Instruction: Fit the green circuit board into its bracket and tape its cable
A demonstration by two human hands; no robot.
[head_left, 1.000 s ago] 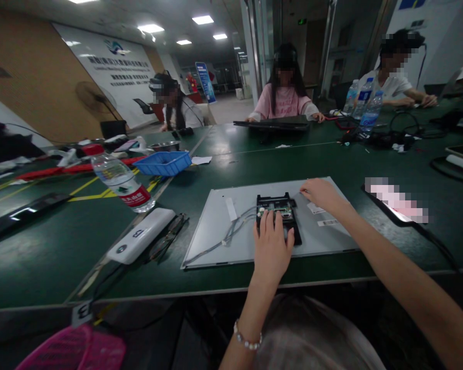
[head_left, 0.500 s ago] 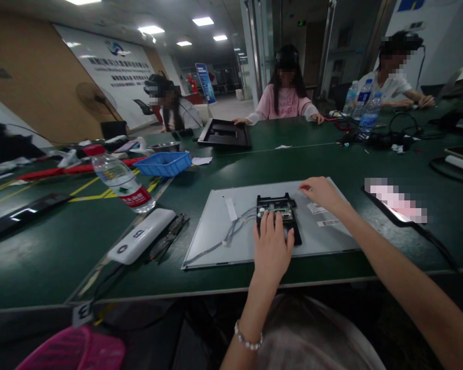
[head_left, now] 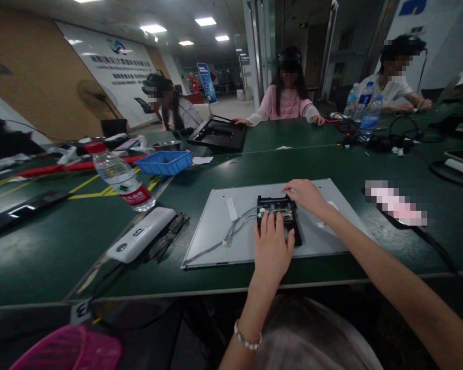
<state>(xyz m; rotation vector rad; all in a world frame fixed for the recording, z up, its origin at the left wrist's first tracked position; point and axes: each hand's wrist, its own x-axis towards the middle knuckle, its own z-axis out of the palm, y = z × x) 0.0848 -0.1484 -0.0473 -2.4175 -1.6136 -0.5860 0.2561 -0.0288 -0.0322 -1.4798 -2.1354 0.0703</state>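
A flat, pale grey panel (head_left: 212, 234) lies on the green table in front of me. On its middle sits a black plastic housing (head_left: 298, 237) with a green circuit board (head_left: 287, 212) exposed inside. Grey cables (head_left: 231, 234) run from the housing's left side to the panel's lower left corner. My left hand (head_left: 273, 249) rests on the housing, its fingers stretched flat over the board's near part. At the housing's far right corner, my right hand (head_left: 306, 196) has thumb and fingertips pinched together. Whatever they hold, if anything, is too small to make out.
Left of the panel are glasses (head_left: 170, 236), a white power bank (head_left: 141, 236), a water bottle (head_left: 121, 180) and a blue tray (head_left: 165, 163). A phone (head_left: 395, 205) lies right. Across the table, a person in pink (head_left: 289, 100) touches a black frame (head_left: 219, 134).
My right hand has moved left, from over the panel to the housing's far right corner. My left hand stays in place. Across the table, the black frame has shifted slightly left and tilted.
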